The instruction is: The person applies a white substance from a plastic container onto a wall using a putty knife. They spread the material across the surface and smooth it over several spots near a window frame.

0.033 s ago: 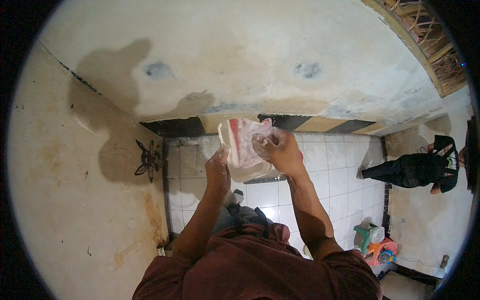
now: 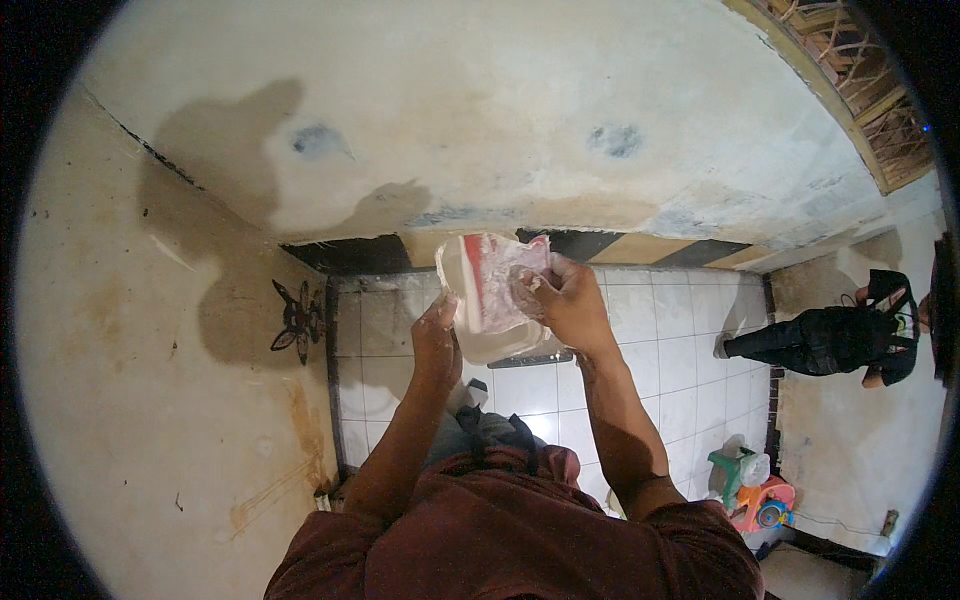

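My left hand (image 2: pixel 437 325) grips the left side of a pale, translucent plastic tub (image 2: pixel 500 345), held up at chest height over the floor. A crumpled white-and-pink bag with a red stripe (image 2: pixel 480 262) lies across the tub and is coated in white powder. My right hand (image 2: pixel 567 305) is closed on the bag's right part, thumb over white material; what exactly sits under the fingers is hard to make out. Both hands have white residue on them.
A stained wall (image 2: pixel 480 120) faces me above tiled flooring (image 2: pixel 630 380). A dark petal-shaped object (image 2: pixel 298 320) is at the left wall. A person in dark clothes (image 2: pixel 830 340) stands at the right, near a green stool (image 2: pixel 728 470) and a pink-orange plastic item (image 2: pixel 760 500). A wooden-framed opening (image 2: pixel 840 80) is upper right.
My right hand has shifted very slightly with the bag, whose top right edge moved a little. My left hand holds its place.
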The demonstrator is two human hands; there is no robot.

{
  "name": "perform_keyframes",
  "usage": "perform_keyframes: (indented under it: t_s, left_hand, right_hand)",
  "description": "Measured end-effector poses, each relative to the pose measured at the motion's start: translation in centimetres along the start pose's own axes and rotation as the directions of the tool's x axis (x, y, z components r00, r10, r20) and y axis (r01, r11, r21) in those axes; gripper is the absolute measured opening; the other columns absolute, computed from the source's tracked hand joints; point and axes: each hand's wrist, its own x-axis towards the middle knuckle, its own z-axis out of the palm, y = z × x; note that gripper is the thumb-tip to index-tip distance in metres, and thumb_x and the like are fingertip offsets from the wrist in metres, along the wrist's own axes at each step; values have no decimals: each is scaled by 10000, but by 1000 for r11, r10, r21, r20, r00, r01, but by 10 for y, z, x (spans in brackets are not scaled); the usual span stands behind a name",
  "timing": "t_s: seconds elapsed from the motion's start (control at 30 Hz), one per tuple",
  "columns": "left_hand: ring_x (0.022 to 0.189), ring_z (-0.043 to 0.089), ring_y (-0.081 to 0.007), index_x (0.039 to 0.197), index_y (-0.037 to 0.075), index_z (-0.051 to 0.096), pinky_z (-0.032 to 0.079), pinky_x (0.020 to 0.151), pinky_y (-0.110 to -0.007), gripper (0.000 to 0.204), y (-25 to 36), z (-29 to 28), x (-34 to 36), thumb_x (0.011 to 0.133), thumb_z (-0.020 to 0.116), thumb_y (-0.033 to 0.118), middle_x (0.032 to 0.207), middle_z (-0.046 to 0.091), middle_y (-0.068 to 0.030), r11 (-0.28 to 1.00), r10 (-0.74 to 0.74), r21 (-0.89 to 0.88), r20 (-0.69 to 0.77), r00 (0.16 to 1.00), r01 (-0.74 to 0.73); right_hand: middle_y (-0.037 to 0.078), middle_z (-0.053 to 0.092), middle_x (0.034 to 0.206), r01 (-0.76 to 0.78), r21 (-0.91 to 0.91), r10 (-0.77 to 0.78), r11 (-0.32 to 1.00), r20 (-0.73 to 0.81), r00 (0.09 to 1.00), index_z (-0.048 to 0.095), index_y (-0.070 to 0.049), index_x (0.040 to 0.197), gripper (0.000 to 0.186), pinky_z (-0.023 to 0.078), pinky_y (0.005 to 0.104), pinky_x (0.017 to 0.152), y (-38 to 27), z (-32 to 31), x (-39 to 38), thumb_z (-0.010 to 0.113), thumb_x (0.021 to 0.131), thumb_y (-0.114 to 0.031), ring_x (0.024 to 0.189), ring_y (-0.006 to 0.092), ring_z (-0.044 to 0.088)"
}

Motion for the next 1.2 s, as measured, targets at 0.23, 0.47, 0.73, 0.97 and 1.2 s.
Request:
perform_keyframes:
  t_s: [0.23,0.47,0.73,0.97,1.2]
  left_hand:
    - [1051,579,-212,1245,-94,485,457,915,-330,408,-3,-5,10,947,516,183,1156,586,-143,998,70,-13,64,995,-69]
    - [993,608,-231,1188,-69,518,486,875,-347,367,11,9,10,960,501,219,1102,607,-148,995,66,-79,61,996,-61]
    - [1067,583,-231,1259,-16,480,468,927,-363,402,36,-26,39,964,491,257,1200,575,-139,954,279,43,239,930,-297]
    - [1139,531,-241,1320,9,412,429,977,-393,466,95,-43,38,974,460,318,1254,536,-124,979,161,-149,137,977,-141]
    - [1124,555,-265,1329,23,404,463,957,-414,481,147,-78,39,967,438,340,1251,533,-127,983,149,-122,116,982,-135]
  right_hand:
    - [53,590,665,291,97,-259,952,-256,931,616,29,863,146,444,283,590,-1,-7,-9,602,853,-116,629,92,529]
    - [18,611,764,-28,648,99,761,-74,992,637,-7,968,113,445,239,496,29,-21,10,595,892,-80,608,88,549]
    - [40,631,930,-153,847,234,508,35,972,578,-55,1096,229,492,259,567,50,2,55,595,869,-76,744,153,612]
    - [23,596,838,23,875,245,484,-161,956,608,-47,1015,160,462,230,553,102,28,165,589,857,-35,675,114,556]
    - [14,583,771,230,860,227,456,-362,904,601,-57,926,73,482,255,552,141,19,230,585,855,-53,641,108,552]
